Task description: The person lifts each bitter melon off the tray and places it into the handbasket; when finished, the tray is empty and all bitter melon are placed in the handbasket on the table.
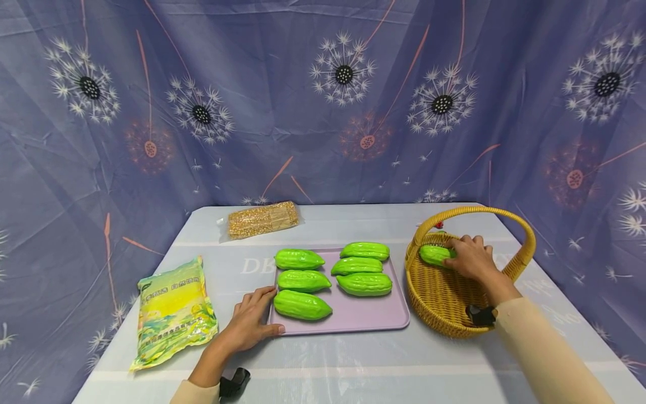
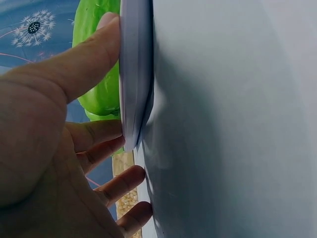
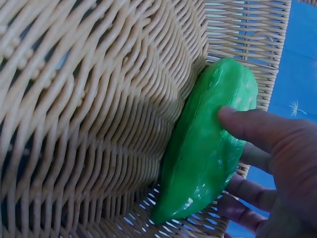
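Observation:
My right hand (image 1: 473, 257) reaches into the yellow wicker basket (image 1: 434, 311) and grips a green bitter melon (image 1: 434, 255). In the right wrist view, the thumb lies on the near face of this bitter melon (image 3: 203, 148), with the other fingers behind it, against the woven wall. My left hand (image 1: 250, 318) touches the left end of a pale purple tray (image 1: 353, 320), thumb by its front edge and fingers spread along its side. Two columns of three bitter melons lie on the tray, one of them (image 1: 301, 304) close to the left fingers.
A yellow-green printed bag (image 1: 174, 314) lies at the left of the white table. Towards the back is a clear packet of corn kernels (image 1: 262, 220). The basket's tall handle (image 1: 476, 210) arches over the right hand. Behind the table hangs a blue dandelion-print cloth (image 1: 282, 101).

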A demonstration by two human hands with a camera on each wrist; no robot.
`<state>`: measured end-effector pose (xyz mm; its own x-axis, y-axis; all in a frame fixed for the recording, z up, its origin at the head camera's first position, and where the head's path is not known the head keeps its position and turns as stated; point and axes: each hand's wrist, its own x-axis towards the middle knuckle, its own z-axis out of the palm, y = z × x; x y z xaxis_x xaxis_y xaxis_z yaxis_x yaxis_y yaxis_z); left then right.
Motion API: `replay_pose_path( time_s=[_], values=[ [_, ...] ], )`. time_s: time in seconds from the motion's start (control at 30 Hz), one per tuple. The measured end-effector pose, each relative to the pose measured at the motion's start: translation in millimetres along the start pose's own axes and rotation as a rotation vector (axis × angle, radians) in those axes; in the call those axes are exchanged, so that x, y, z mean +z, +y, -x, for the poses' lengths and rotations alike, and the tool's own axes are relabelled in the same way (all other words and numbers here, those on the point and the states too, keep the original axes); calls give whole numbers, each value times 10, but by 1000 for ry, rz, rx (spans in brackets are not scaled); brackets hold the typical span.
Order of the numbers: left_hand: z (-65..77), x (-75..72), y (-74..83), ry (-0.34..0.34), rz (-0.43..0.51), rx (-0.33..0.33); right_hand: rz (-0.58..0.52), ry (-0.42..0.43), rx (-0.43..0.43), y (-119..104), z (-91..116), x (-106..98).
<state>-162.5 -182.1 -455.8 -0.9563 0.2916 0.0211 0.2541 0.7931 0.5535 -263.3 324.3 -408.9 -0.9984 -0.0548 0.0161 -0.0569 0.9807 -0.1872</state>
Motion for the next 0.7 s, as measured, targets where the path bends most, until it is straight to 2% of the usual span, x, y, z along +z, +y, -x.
replay_pose_path(
  time_s=[0.33,0.7],
  values=[
    [-1,2,-2,4,6,-3,14,47,-17,-15,45,33],
    [5,0,6,6,10,-3,2,36,-35,-10,57,21]
  ],
)
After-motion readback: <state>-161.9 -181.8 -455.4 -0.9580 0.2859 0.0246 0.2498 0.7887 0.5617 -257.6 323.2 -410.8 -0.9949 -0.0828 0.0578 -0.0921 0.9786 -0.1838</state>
